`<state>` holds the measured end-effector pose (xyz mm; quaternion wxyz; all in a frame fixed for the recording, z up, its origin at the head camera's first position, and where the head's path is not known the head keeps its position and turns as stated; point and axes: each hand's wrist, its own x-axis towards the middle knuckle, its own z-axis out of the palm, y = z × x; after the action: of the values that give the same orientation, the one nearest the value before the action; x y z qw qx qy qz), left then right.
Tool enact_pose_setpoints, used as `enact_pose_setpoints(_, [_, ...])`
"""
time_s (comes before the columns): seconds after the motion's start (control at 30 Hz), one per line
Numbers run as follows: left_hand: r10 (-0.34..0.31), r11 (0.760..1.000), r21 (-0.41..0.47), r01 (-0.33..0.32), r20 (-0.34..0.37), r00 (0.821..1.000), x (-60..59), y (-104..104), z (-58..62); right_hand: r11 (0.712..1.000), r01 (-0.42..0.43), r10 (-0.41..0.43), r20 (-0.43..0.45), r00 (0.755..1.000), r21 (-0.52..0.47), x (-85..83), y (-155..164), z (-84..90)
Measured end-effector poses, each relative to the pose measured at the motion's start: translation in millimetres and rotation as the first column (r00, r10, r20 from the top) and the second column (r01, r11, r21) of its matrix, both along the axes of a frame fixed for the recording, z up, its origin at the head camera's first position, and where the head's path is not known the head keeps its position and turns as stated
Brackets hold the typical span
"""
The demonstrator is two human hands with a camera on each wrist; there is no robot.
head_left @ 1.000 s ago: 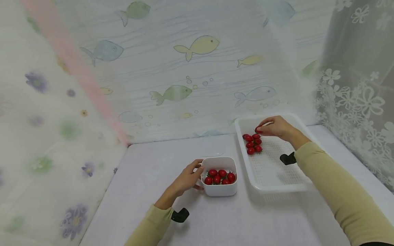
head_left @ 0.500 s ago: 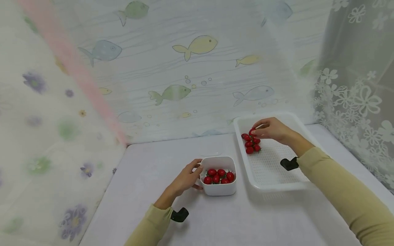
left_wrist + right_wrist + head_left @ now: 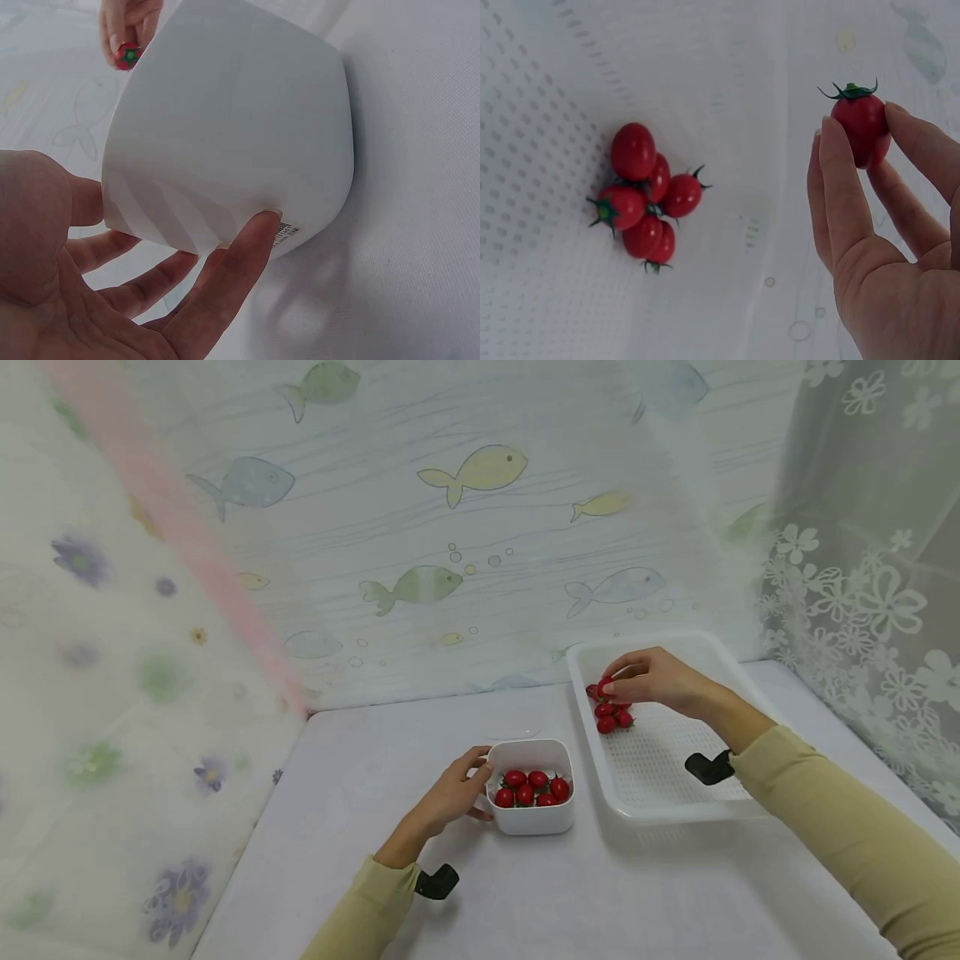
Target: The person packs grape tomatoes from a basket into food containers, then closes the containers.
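My right hand [image 3: 651,678] pinches a red cherry tomato [image 3: 861,126] with a green calyx between fingertips and thumb. It is over the left part of a white perforated tray [image 3: 675,817]. Beneath and beside that hand, several cherry tomatoes [image 3: 606,724] lie clustered along the tray's left wall; the hand hides part of them in the head view. My left hand [image 3: 450,789] touches the left side of a small white box [image 3: 534,821], fingers spread along its outer wall [image 3: 225,127]. Several cherry tomatoes [image 3: 525,794] sit inside the box.
The tray stands to the right of the box on a white-covered table [image 3: 360,752]. A faint clear rounded outline [image 3: 513,732] lies just behind the box. A fish-print curtain [image 3: 420,635] hangs along the table's back, with a flowered one [image 3: 180,777] on the left.
My right hand has moved slightly left and a little down over the tray, still pinching the cherry tomato. The left hand stays at the box. The head view has shifted slightly.
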<state>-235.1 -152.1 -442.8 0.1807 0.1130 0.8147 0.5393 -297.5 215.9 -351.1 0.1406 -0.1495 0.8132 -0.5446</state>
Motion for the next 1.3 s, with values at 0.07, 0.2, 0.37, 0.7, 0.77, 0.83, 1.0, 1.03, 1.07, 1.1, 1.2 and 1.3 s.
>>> enact_pose_setpoints(0.07, [-0.002, 1.000, 0.003, 0.002, -0.003, 1.000, 0.2, 0, 0.5, 1.000, -0.009, 0.009, 0.002, 1.000, -0.011, 2.5, -3, 2.5])
enact_pose_setpoints(0.2, [-0.002, 1.000, 0.011, 0.002, -0.002, 1.000, 0.5, 0, 1.7, 0.999, -0.034, 0.034, -0.008, 0.999, -0.016, 6.9, -8, 6.4])
enact_pose_setpoints(0.37, [-0.007, 1.000, 0.022, 0.007, -0.002, 1.000, 0.2, 0, 1.3, 0.998, -0.056, 0.056, -0.022, 0.998, -0.001, 14.8, -16, 8.7])
enact_pose_setpoints(0.7, [-0.011, 1.000, 0.020, 0.011, -0.006, 1.000, 0.4, 0, 2.1, 0.998, -0.070, 0.070, -0.039, 0.997, 0.012, 33.0, -33, 6.4])
enact_pose_setpoints(0.77, [-0.011, 1.000, 0.023, 0.011, -0.005, 1.000, 0.0, 0, 2.5, 0.997, -0.071, 0.070, -0.028, 0.997, -0.007, 36.2, -37, 5.5])
enact_pose_setpoints(0.83, [-0.011, 1.000, 0.026, 0.011, -0.004, 1.000, -0.1, 0, 3.1, 0.996, -0.078, 0.078, -0.023, 0.997, -0.032, 39.2, -41, 3.9])
enact_pose_setpoints(1.0, [-0.012, 1.000, 0.027, 0.012, -0.001, 1.000, 0.0, 0, 4.2, 0.990, -0.108, 0.107, -0.019, 0.994, -0.092, 46.9, -51, -1.8])
enact_pose_setpoints(1.03, [-0.012, 1.000, 0.026, 0.012, -0.001, 1.000, 0.0, 0, 4.3, 0.989, -0.115, 0.113, -0.025, 0.993, -0.096, 48.7, -54, -2.9])
enact_pose_setpoints(1.07, [-0.012, 1.000, 0.026, 0.012, 0.000, 1.000, 0.0, 0, 4.3, 0.989, -0.115, 0.112, -0.035, 0.993, -0.091, 50.6, -56, -4.0])
enact_pose_setpoints(1.1, [-0.012, 1.000, 0.026, 0.012, -0.001, 1.000, 0.0, 0, 4.3, 0.989, -0.117, 0.114, -0.046, 0.992, -0.085, 52.4, -59, -5.2])
enact_pose_setpoints(1.2, [-0.012, 1.000, 0.024, 0.012, 0.001, 1.000, -0.5, 0, 3.7, 0.991, -0.123, 0.118, -0.086, 0.989, -0.048, 58.1, -66, -8.5])
enact_pose_setpoints(1.3, [-0.012, 1.000, 0.023, 0.012, 0.001, 1.000, 0.0, 0, 3.7, 0.992, -0.125, 0.123, -0.099, 0.987, -0.020, 63.0, -74, -11.7])
